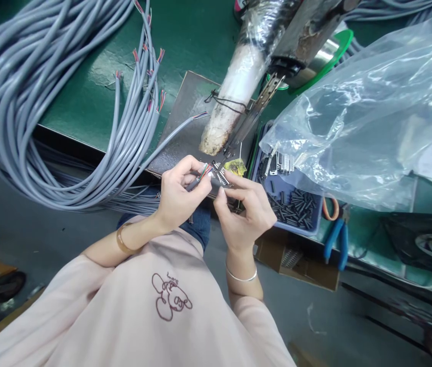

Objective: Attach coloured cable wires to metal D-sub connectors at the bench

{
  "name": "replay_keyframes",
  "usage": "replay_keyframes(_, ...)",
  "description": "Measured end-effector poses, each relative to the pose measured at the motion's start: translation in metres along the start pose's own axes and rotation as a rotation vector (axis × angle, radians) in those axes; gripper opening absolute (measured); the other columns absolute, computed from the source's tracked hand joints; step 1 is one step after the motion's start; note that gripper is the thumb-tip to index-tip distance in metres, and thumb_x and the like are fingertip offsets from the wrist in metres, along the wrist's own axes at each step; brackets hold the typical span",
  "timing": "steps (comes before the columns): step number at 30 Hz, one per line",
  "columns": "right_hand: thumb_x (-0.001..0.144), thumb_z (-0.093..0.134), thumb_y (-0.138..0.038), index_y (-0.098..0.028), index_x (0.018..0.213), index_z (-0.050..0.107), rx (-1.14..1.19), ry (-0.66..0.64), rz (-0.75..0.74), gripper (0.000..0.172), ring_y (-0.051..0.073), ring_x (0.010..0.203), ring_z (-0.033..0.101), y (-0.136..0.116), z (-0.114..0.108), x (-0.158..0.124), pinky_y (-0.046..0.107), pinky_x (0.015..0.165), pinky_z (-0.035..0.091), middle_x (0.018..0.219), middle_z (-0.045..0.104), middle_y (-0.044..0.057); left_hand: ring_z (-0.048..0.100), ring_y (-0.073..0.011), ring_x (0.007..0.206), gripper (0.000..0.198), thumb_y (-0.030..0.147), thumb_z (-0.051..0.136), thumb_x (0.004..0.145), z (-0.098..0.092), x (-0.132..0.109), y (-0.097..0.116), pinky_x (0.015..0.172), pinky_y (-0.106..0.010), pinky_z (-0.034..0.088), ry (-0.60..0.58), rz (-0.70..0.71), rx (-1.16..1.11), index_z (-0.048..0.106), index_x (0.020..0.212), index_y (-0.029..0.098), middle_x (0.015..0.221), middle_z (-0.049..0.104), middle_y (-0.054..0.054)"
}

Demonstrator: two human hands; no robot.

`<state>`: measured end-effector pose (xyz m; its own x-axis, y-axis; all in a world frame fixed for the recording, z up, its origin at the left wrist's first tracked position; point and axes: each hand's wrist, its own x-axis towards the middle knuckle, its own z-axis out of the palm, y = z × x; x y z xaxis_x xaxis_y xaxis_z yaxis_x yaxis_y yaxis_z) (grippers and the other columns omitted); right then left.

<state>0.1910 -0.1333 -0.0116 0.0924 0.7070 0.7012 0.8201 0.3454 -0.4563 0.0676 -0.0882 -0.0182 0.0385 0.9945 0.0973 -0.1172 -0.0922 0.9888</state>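
My left hand point(180, 196) pinches the end of a grey cable, where the bared red, green and other coloured wires point(205, 172) fan out between thumb and forefinger. Close against those wires is a small metal pin connector point(222, 176), held at the fingertips of my right hand point(245, 206). Whether any wire touches a pin is too small to tell. Just above the connector is the tip of a slotted metal tool point(254, 112) that looks like a soldering iron. A yellow lump point(235, 166) lies behind my right fingers.
Looped grey cables point(66, 168) hang over the bench edge at left. A plastic-wrapped tube point(234, 86) slants down over a dark plate point(179, 117). To the right are a blue tray point(296, 224) of black sleeves and connectors, a clear bag point(372, 112) and blue-handled pliers point(337, 239).
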Motion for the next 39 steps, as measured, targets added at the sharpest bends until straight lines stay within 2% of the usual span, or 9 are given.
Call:
replay_keyframes(5,0.085,0.070,-0.009,-0.025,0.084,0.062,-0.039,0.000,-0.028,0.018,0.015,0.086,0.078,-0.003,0.000,0.000,0.028,0.076,0.064,0.102,0.080,0.001,0.043,-0.0040,0.048,0.014,0.016,0.071,0.079,-0.001,0.000,0.004,0.048,-0.016,0.038,-0.014,-0.030,0.006,0.058,0.073,0.018,0.063,0.056,0.005)
replay_keyframes(12,0.086,0.069,-0.010,-0.025,0.084,0.060,-0.086,-0.027,-0.100,0.018,0.015,0.084,0.079,0.001,0.001,-0.008,0.025,0.073,0.063,0.102,0.082,0.002,0.040,-0.0043,0.049,0.017,0.018,0.070,0.078,-0.004,-0.004,-0.002,0.045,-0.017,0.031,-0.053,-0.102,0.007,0.056,0.070,0.018,0.061,0.053,0.005)
replay_keyframes(17,0.087,0.072,-0.010,-0.025,0.085,0.061,-0.101,0.017,-0.106,0.018,0.014,0.082,0.079,0.002,0.000,-0.011,0.023,0.073,0.063,0.097,0.082,0.003,0.048,-0.0048,0.052,0.014,0.018,0.072,0.075,-0.004,-0.005,0.000,0.048,-0.015,0.039,-0.075,-0.147,-0.063,0.058,0.072,0.018,0.064,0.059,0.004)
replay_keyframes(20,0.087,0.072,-0.010,-0.023,0.083,0.062,-0.039,0.061,-0.025,0.017,0.013,0.081,0.078,0.001,-0.002,-0.013,0.023,0.072,0.063,0.092,0.081,0.002,0.054,-0.0049,0.054,0.017,0.019,0.075,0.070,-0.008,-0.005,0.003,0.051,-0.015,0.043,-0.122,-0.216,-0.208,0.060,0.079,0.017,0.069,0.064,0.003)
replay_keyframes(25,0.089,0.071,-0.019,-0.021,0.078,0.062,0.210,0.062,0.342,0.015,0.015,0.076,0.078,-0.006,-0.003,-0.015,0.024,0.061,0.063,0.089,0.079,0.002,0.045,-0.0032,0.043,0.022,0.025,0.079,0.070,-0.019,-0.005,0.004,0.041,-0.016,0.036,-0.245,-0.370,-0.374,0.059,0.077,0.017,0.061,0.062,0.004)
replay_keyframes(27,0.089,0.071,-0.021,-0.021,0.077,0.062,0.277,0.061,0.419,0.015,0.016,0.074,0.078,-0.009,-0.002,-0.015,0.025,0.062,0.064,0.089,0.079,0.002,0.045,-0.0033,0.043,0.024,0.026,0.081,0.068,-0.022,-0.005,0.003,0.041,-0.016,0.035,-0.267,-0.414,-0.407,0.060,0.077,0.017,0.062,0.063,0.003)
replay_keyframes(31,0.088,0.073,-0.021,-0.020,0.078,0.063,0.324,0.069,0.438,0.014,0.016,0.076,0.079,-0.012,-0.001,-0.016,0.025,0.065,0.065,0.090,0.080,0.002,0.040,-0.0019,0.042,0.024,0.022,0.084,0.064,-0.023,-0.004,0.003,0.039,-0.015,0.031,-0.295,-0.448,-0.439,0.061,0.072,0.017,0.059,0.059,0.005)
replay_keyframes(35,0.090,0.071,-0.022,-0.020,0.080,0.064,0.280,0.050,0.390,0.013,0.017,0.082,0.078,-0.009,0.000,-0.018,0.026,0.066,0.064,0.091,0.079,0.003,0.042,-0.0014,0.045,0.026,0.018,0.085,0.061,-0.022,-0.001,0.004,0.041,-0.013,0.031,-0.265,-0.416,-0.439,0.061,0.069,0.017,0.060,0.059,0.006)
replay_keyframes(39,0.091,0.070,-0.020,-0.021,0.085,0.066,0.271,0.031,0.346,0.007,0.016,0.086,0.077,-0.004,-0.001,-0.020,0.026,0.068,0.063,0.096,0.079,0.003,0.041,-0.0023,0.043,0.027,0.023,0.087,0.064,-0.021,0.001,0.002,0.041,-0.014,0.034,-0.245,-0.388,-0.401,0.062,0.071,0.017,0.056,0.056,0.007)
